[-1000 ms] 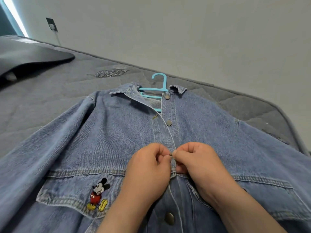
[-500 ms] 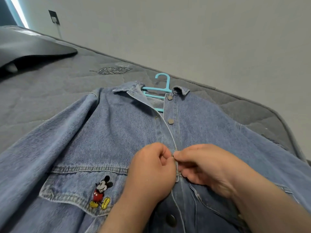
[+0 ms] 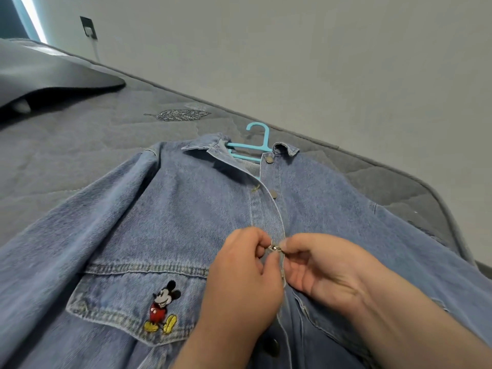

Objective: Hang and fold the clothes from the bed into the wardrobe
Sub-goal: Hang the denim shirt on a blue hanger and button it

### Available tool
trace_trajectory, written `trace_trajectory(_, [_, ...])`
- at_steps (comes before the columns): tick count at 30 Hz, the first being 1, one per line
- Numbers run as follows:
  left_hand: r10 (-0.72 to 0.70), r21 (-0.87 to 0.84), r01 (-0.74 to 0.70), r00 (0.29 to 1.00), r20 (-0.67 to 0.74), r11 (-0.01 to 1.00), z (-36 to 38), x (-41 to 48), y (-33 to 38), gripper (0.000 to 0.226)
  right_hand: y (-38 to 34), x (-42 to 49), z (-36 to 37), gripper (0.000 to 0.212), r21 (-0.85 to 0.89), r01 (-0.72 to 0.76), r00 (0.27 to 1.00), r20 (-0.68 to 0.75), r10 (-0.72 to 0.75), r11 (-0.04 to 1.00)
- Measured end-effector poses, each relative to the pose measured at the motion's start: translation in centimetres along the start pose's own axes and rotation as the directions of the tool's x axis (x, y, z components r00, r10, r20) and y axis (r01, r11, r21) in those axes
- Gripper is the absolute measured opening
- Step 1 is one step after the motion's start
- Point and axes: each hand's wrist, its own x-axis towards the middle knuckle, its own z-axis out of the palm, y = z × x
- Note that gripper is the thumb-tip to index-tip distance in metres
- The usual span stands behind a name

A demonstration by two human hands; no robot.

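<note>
Light-blue denim jacket (image 3: 186, 222) with a cartoon-mouse patch (image 3: 162, 307) on its closed chest pocket flap lies front-up across the grey quilted bed (image 3: 80, 145), its collar toward the far edge by the wall. A turquoise plastic hanger (image 3: 262, 139) sits inside the neck, with its hook poking out. At the front placket, the left hand (image 3: 239, 283) pinches the denim edge and the right hand (image 3: 324, 270) pinches a small metal button (image 3: 274, 247).

1. You have a faded blue denim jacket (image 3: 186, 222) with dull silver buttons (image 3: 269, 159).
2. Its pocket patch (image 3: 161, 307) shows a cartoon mouse in black, red and yellow.
3. Your hanger (image 3: 262, 141) is turquoise.
4. The bed (image 3: 66, 155) is grey, quilted, with a stitched leaf (image 3: 181, 115); the wall (image 3: 292, 62) is pale grey.
</note>
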Motion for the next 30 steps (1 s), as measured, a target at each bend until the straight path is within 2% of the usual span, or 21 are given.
trace_trajectory(2, [-0.048,-0.019,0.048,0.999,0.004,0.999,0.0,0.2,-0.1,0.014,0.4,-0.1,-0.1,0.014,0.017,0.039,0.999,0.012,-0.039,0.999])
trace_trajectory(5, [-0.11,-0.052,0.11,0.994,0.014,0.993,0.0,0.5,-0.2,0.014,0.8,-0.2,-0.1,0.013,-0.019,0.124,0.991,-0.052,-0.125,0.992])
trace_trajectory(7, [-0.144,-0.133,0.142,0.99,-0.004,0.981,0.0,0.6,-0.2,0.015,1.0,-0.2,0.2,0.023,-0.085,0.176,0.979,-0.085,-0.183,0.981])
trace_trajectory(9, [-0.114,-0.11,0.109,0.993,-0.034,0.988,-0.1,0.4,-0.1,0.014,1.3,-0.1,0.4,0.036,-0.085,0.218,0.972,-0.075,-0.224,0.972])
trace_trajectory(11, [-0.079,-0.078,0.074,0.995,-0.062,0.994,0.0,0.1,0.3,0.014,1.3,-0.5,0.4,0.038,-0.06,0.23,0.973,-0.009,-0.231,0.971])
trace_trajectory(12, [-0.106,-0.12,0.098,0.992,-0.063,0.988,0.0,0.0,0.5,0.016,1.1,-0.8,0.5,0.036,-0.055,0.222,0.975,0.037,-0.22,0.974])
trace_trajectory(15, [-0.278,-0.317,0.264,0.961,0.001,0.911,-0.1,0.1,0.8,0.02,0.4,-1.4,0.3,0.047,-0.051,0.124,0.975,0.189,-0.112,0.991])
trace_trajectory(17, [-0.35,-0.404,0.349,0.934,0.073,0.846,-0.4,0.4,0.7,0.019,0.0,-1.5,0.1,0.04,-0.119,0.071,0.97,0.238,-0.041,0.99])
trace_trajectory(20, [-0.398,-0.447,0.421,0.905,0.151,0.789,-0.8,0.7,0.4,0.017,0.0,-1.0,-0.6,0.03,-0.273,0.068,0.982,0.191,-0.015,0.96])
trace_trajectory(23, [-0.407,-0.411,0.43,0.902,0.146,0.804,-0.8,0.8,0.4,0.016,0.4,-0.9,-0.4,0.029,-0.392,0.156,0.985,0.129,-0.114,0.907])
trace_trajectory(27, [-0.397,-0.39,0.425,0.905,0.153,0.817,-0.5,0.9,0.0,0.018,1.5,-0.6,-0.3,0.024,-0.454,0.282,0.956,0.064,-0.285,0.845])
trace_trajectory(30, [-0.326,-0.342,0.354,0.935,0.138,0.871,-0.2,0.7,-0.2,0.018,1.1,-1.0,-0.6,0.021,-0.353,0.26,0.966,0.1,-0.24,0.899])
